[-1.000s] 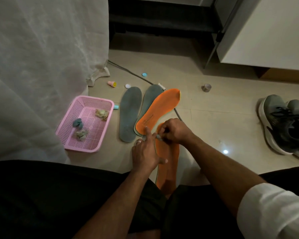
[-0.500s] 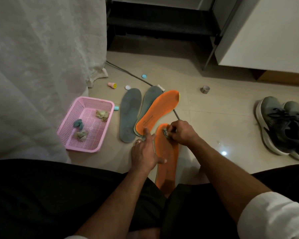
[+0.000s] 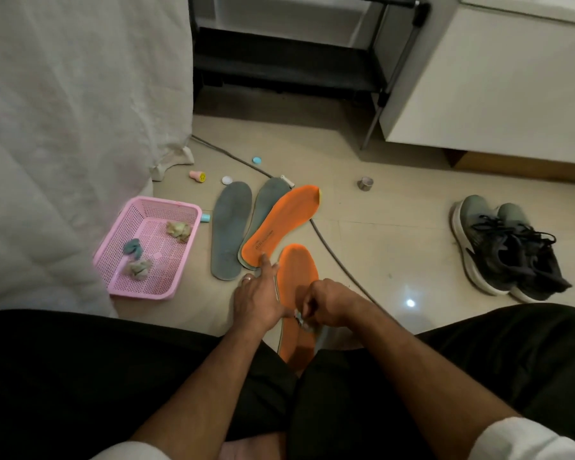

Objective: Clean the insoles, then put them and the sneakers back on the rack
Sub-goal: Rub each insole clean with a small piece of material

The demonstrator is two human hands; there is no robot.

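1. Fingers of the right hand [image 3: 326,305] are curled and pinch a small pale wad [image 3: 301,319], pressing it on the near orange insole [image 3: 297,270] close to the person's legs.
2. Fingers of the left hand [image 3: 258,298] lie straight and spread, flat on the floor [image 3: 395,247] at the left edge of that insole; the forefinger tip reaches the heel end of the far orange insole [image 3: 279,224].
3. Far orange insole lies slanted beyond the left fingers, partly over a grey insole [image 3: 268,200]; another grey insole [image 3: 229,227] lies just left of it.
4. Sneakers [image 3: 505,247], a dark pair with pale soles, stand side by side well to the right of the right fingers.
5. Rack [image 3: 286,64], dark and low, stands far beyond both hands against the wall.
6. Pink basket [image 3: 186,250] sits left of the left fingers, beside a white cloth [image 3: 73,127], and holds three crumpled wads [image 3: 140,268].
7. Grey cable [image 3: 329,250] runs across the floor, passing under the insoles and right of the near orange one.
8. Small caps and a metal cup [image 3: 365,183] lie scattered beyond the insoles.
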